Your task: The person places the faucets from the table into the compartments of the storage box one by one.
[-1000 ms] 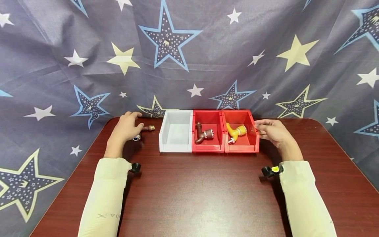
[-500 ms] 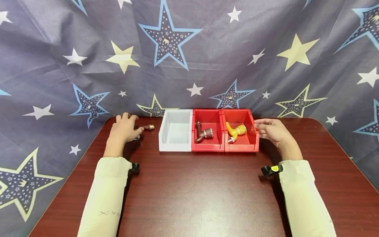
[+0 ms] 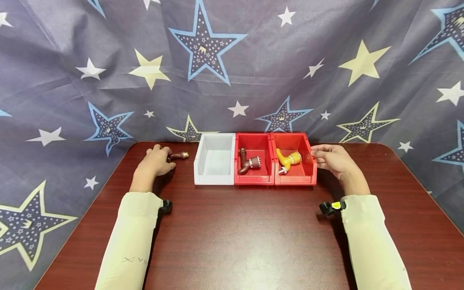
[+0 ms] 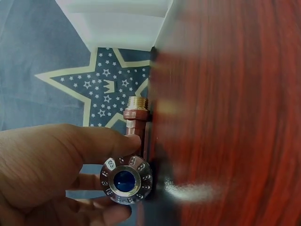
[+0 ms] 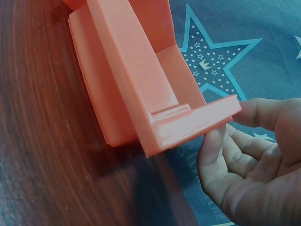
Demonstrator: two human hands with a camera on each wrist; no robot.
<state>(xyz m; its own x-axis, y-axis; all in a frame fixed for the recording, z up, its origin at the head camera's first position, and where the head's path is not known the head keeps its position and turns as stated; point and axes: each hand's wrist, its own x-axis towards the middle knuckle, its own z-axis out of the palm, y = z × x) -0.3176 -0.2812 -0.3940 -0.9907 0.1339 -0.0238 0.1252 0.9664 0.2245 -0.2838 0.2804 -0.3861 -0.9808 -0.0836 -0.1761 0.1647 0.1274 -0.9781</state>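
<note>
On the left of the table, my left hand (image 3: 154, 165) grips a brown faucet (image 4: 136, 127) with a brass threaded end. The left wrist view has its round metal knob (image 4: 126, 180) with a blue centre facing the camera; the thumb lies across the body and the other fingers are partly hidden behind. My right hand (image 3: 337, 163) pinches the side rim of an orange-red bin (image 3: 296, 181), thumb on one side and fingers on the other. Inside that bin lies a yellow faucet (image 3: 287, 161). Left of it, a red bin (image 3: 255, 181) holds another brown faucet (image 3: 247, 163).
A white bin (image 3: 214, 181) stands leftmost in the row, side by side with the two red ones. All of them sit at the back of the dark wood table (image 3: 246, 237). Right behind the table edge hangs a grey star-patterned curtain (image 3: 253, 96).
My left hand has lowered around the brown faucet, its fingers drawing in and covering the knob in the head view. The right hand stays on the orange-red bin's rim.
</note>
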